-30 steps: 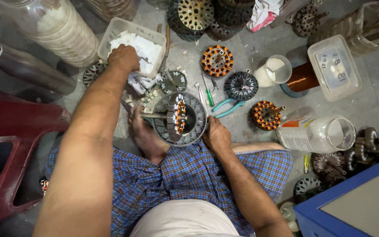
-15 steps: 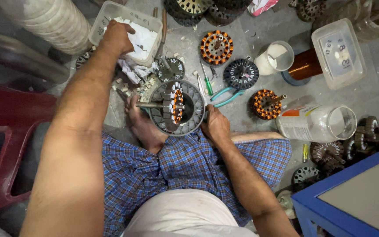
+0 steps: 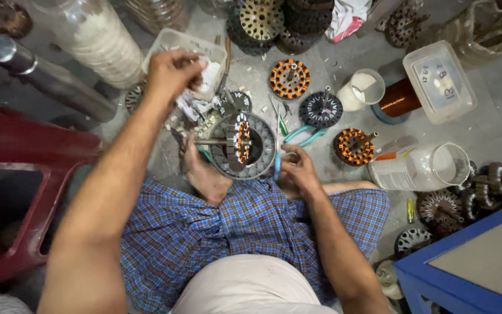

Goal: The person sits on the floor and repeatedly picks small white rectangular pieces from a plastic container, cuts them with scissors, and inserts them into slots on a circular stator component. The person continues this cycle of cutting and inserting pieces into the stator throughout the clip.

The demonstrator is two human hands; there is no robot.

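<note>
gripping the stator (image 3: 242,145) rim, right hand (image 3: 298,170) clenched; left hand (image 3: 172,72) pinching paper scraps (image 3: 196,107) above.

Your left arm stretches far forward, its hand (image 3: 172,72) raised with fingers curled loosely together, knuckles toward you. Your right arm is bent at the elbow and kept nearer your body, its hand (image 3: 300,171) lower, fingers curled inward with the back facing up.

The left hand (image 3: 172,72) lifts out of the white plastic tub (image 3: 188,58), pinching small white paper pieces. The right hand (image 3: 298,170) now rests against the round stator (image 3: 242,145) edge.
</note>
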